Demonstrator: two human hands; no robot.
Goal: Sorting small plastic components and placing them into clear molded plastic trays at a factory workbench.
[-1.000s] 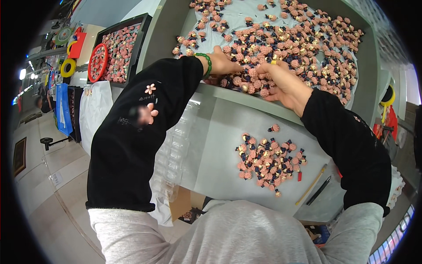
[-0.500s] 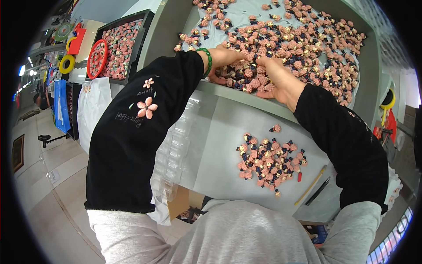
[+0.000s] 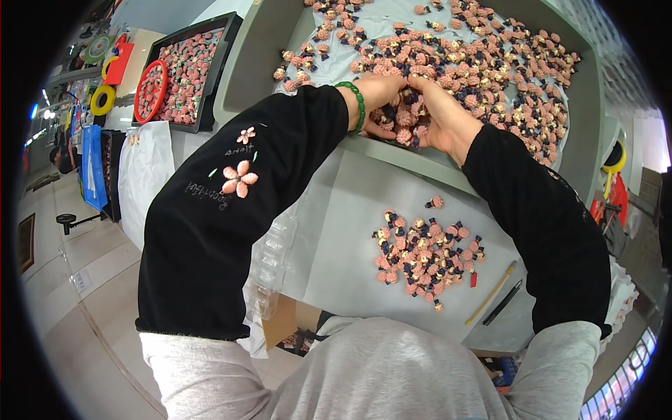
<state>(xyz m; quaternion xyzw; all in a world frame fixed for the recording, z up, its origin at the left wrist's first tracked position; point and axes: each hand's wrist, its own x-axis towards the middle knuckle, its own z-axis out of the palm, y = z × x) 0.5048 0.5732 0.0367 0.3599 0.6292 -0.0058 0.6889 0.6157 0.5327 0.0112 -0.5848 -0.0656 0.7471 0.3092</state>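
Observation:
Small pink, cream and dark-blue figurines fill much of a large grey tray. At its near wall my left hand, with a green bead bracelet at the wrist, curves round a cluster of figurines. From the other side my right hand closes on the same cluster. The fingertips of both hands meet or nearly meet at the far side, and the cluster shows between the palms. Below the tray, a loose pile of the same figurines lies on the grey table surface.
Right of the pile lie a yellow pencil-like stick, a black pen-like tool and a small red piece. Clear plastic trays stand at the left. Beyond my left arm, a black tray holds more pink pieces and a red ring.
My left hand has moved right, toward the right hand. Both hands have drawn together round a cluster of figurines that was spread between them.

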